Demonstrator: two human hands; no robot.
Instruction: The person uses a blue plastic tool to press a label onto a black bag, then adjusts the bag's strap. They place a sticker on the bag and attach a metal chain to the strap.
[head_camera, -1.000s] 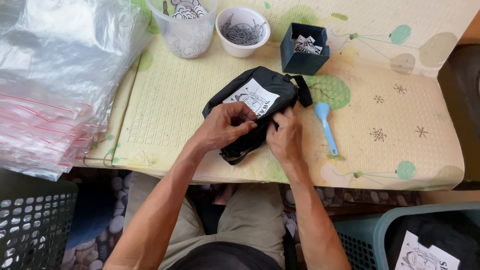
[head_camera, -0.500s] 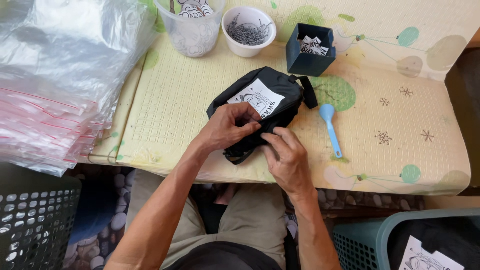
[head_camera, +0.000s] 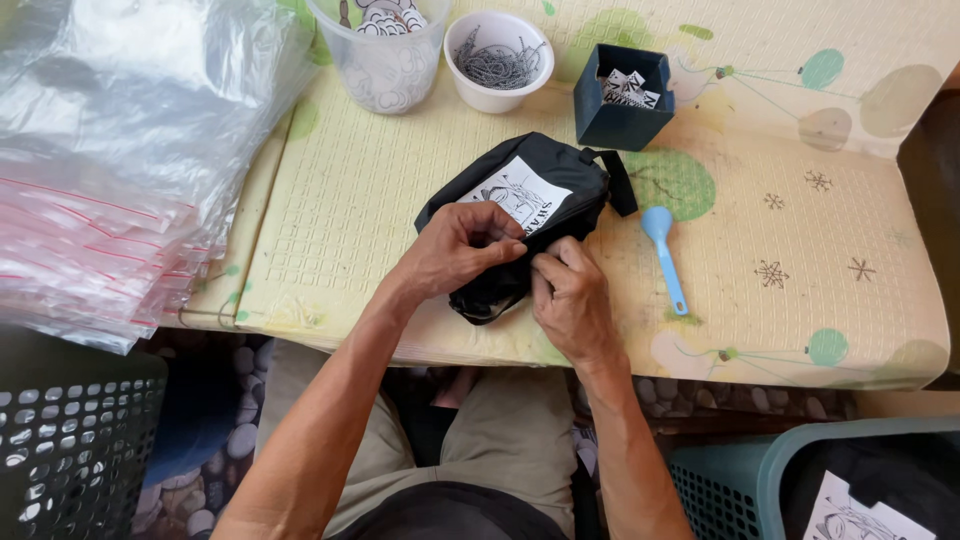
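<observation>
A black pouch with a white label is laid on the bench, near its front edge. Its lower end is pinched by the left hand, fingers curled shut on the fabric. The right hand is pressed against the same end, fingertips closed on it, though what is gripped there cannot be made out. A blue spoon is seen just right of the pouch. A white bowl, a clear cup and a dark box are set behind it.
</observation>
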